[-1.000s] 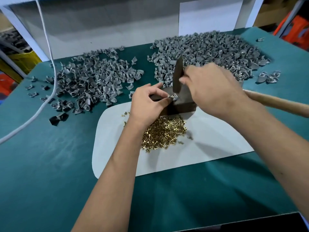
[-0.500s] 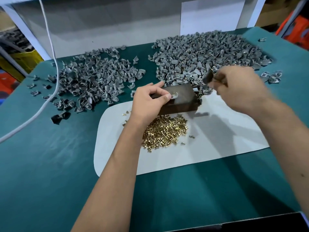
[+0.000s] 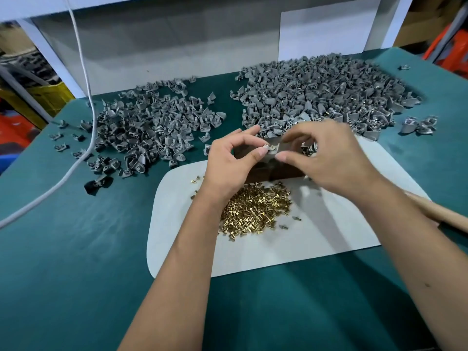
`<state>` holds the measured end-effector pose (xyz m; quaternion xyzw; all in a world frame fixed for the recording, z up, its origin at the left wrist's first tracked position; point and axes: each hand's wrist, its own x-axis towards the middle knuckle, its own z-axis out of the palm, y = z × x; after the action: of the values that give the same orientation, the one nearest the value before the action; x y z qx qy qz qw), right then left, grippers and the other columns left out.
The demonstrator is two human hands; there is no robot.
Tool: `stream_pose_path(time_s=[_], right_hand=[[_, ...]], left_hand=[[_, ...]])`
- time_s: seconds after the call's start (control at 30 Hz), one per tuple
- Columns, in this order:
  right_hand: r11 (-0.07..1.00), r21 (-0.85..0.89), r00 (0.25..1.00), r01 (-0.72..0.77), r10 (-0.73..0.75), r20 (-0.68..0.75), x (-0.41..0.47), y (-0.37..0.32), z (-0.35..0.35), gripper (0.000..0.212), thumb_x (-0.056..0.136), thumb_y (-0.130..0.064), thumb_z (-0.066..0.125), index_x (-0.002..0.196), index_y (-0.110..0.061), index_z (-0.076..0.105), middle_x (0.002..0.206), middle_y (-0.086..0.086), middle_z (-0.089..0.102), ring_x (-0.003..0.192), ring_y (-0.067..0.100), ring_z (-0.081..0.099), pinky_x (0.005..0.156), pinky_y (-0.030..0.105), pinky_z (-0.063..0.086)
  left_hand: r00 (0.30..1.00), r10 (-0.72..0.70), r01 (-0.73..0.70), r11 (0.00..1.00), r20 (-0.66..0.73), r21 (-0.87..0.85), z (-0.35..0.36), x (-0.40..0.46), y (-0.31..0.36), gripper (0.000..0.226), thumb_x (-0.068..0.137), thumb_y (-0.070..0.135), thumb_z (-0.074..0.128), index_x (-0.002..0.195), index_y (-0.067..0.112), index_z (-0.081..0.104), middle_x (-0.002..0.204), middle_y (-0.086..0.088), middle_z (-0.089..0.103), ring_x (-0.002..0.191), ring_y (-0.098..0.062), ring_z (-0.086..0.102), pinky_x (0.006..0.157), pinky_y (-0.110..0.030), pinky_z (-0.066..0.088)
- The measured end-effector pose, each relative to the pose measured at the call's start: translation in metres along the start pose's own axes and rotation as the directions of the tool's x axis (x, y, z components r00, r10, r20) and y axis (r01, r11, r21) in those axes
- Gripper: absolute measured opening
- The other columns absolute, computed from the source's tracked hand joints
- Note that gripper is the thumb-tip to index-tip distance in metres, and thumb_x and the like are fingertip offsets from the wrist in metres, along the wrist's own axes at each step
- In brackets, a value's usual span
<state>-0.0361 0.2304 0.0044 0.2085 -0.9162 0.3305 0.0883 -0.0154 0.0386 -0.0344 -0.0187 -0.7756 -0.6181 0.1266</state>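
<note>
— At mid-desk [image 3: 76,249], what have the hands got?
— Left hand [image 3: 229,163] and right hand [image 3: 326,158] both pinch 1 small grey part [image 3: 272,149] with thumb and fingertips, on top of the dark block [image 3: 278,173].
— And around them?
— That block stands at the white mat's [image 3: 316,239] far edge, with the brass rivets [image 3: 255,211] just nearer. Left heap [image 3: 152,127] and right heap [image 3: 316,95], 2 grey piles, lie toward the desk's far edge.

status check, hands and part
Left hand and right hand both pinch the small grey part atop the dark block. Hammer handle lies aside, right. Nothing in the way.
</note>
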Motion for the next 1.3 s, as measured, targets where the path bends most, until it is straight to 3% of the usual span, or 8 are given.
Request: stream_pose_path(time_s=[0.07, 0.13, 0.37, 0.67, 0.83, 0.9, 1.1, 1.3], right_hand=[[0.997, 0.052, 0.999, 0.05, -0.048, -0.024, -0.001, -0.003, 0.011, 0.031, 0.078, -0.036, 0.086, 0.105, -0.024, 0.077, 0.09, -0.008, 0.075, 0.084, 0.007, 0.066, 0.082, 0.018, 0.046], [0.991, 0.108, 0.991, 0.081, -0.069, -0.112, -0.001, -0.002, 0.017, 0.028, 0.077, -0.029, 0.088, 0.102, -0.021, 0.079, 0.089, -0.004, 0.075, 0.082, 0.008, 0.066, 0.079, 0.009, 0.045], [0.99, 0.088, 0.972, 0.111, -0.089, -0.217, -0.007, 0.002, 0.028, 0.027, 0.075, -0.028, 0.087, 0.1, -0.024, 0.078, 0.091, 0.002, 0.071, 0.086, 0.014, 0.063, 0.08, 0.022, 0.048], [0.981, 0.145, 0.966, 0.133, -0.096, -0.239, -0.011, -0.001, 0.029, 0.023, 0.076, -0.018, 0.084, 0.097, -0.019, 0.077, 0.086, -0.004, 0.073, 0.085, 0.013, 0.067, 0.081, 0.033, 0.056], [0.959, 0.27, 0.968, 0.087, -0.018, -0.25, -0.013, -0.006, 0.033, 0.024, 0.078, -0.007, 0.083, 0.098, -0.016, 0.072, 0.086, -0.006, 0.073, 0.082, 0.001, 0.069, 0.076, 0.009, 0.052], [0.944, 0.325, 0.969, 0.057, 0.026, -0.245, -0.013, -0.007, 0.035, 0.022, 0.079, -0.005, 0.081, 0.095, -0.016, 0.071, 0.085, -0.01, 0.072, 0.081, -0.001, 0.068, 0.072, 0.005, 0.048], [0.93, 0.366, 0.957, 0.041, 0.069, -0.281, -0.01, -0.009, 0.037, 0.017, 0.08, -0.007, 0.079, 0.093, -0.011, 0.069, 0.084, -0.009, 0.071, 0.077, 0.002, 0.068, 0.073, 0.017, 0.054], [0.912, 0.41, 0.952, 0.001, 0.125, -0.281, -0.009, -0.008, 0.042, 0.017, 0.081, -0.007, 0.08, 0.091, -0.014, 0.068, 0.081, -0.008, 0.071, 0.075, 0.005, 0.069, 0.071, 0.027, 0.058]], left_hand=[[0.999, 0.038, -0.038, 0.998, 0.008, -0.043, -0.002, 0.0, 0.0, 0.013, 0.088, 0.003, 0.076, 0.092, 0.015, 0.078, 0.134, -0.005, 0.068, 0.131, -0.008, 0.058, 0.111, -0.025, 0.041], [0.998, 0.065, -0.065, 0.995, 0.007, -0.074, -0.003, 0.0, 0.0, 0.013, 0.088, 0.001, 0.076, 0.095, 0.012, 0.078, 0.132, -0.006, 0.069, 0.124, -0.006, 0.063, 0.105, -0.022, 0.047], [0.97, 0.242, -0.241, 0.97, -0.029, 0.036, -0.005, 0.002, -0.003, 0.017, 0.079, 0.001, 0.083, 0.095, 0.008, 0.08, 0.113, -0.005, 0.077, 0.112, -0.016, 0.07, 0.101, -0.036, 0.053], [0.944, 0.33, -0.327, 0.937, 0.001, 0.123, 0.001, -0.001, 0.003, 0.01, 0.08, 0.001, 0.083, 0.089, 0.0, 0.08, 0.092, -0.01, 0.076, 0.088, -0.023, 0.073, 0.083, -0.044, 0.061], [0.906, 0.422, -0.408, 0.878, -0.003, 0.251, 0.006, -0.001, 0.002, 0.005, 0.081, 0.001, 0.081, 0.085, 0.004, 0.079, 0.083, -0.006, 0.073, 0.08, -0.019, 0.069, 0.072, -0.04, 0.058], [0.894, 0.449, -0.426, 0.858, -0.014, 0.287, 0.009, -0.001, 0.001, 0.005, 0.083, 0.002, 0.081, 0.086, 0.004, 0.079, 0.083, -0.004, 0.072, 0.08, -0.018, 0.069, 0.071, -0.039, 0.058], [0.85, 0.525, -0.461, 0.784, -0.047, 0.415, 0.017, -0.003, 0.0, 0.005, 0.088, 0.004, 0.077, 0.091, 0.006, 0.079, 0.086, 0.0, 0.073, 0.081, -0.013, 0.067, 0.074, -0.028, 0.055], [0.852, 0.522, -0.446, 0.77, -0.047, 0.456, 0.018, -0.004, 0.003, 0.005, 0.088, 0.003, 0.076, 0.088, 0.008, 0.078, 0.083, 0.001, 0.071, 0.077, -0.011, 0.064, 0.071, -0.019, 0.05]])
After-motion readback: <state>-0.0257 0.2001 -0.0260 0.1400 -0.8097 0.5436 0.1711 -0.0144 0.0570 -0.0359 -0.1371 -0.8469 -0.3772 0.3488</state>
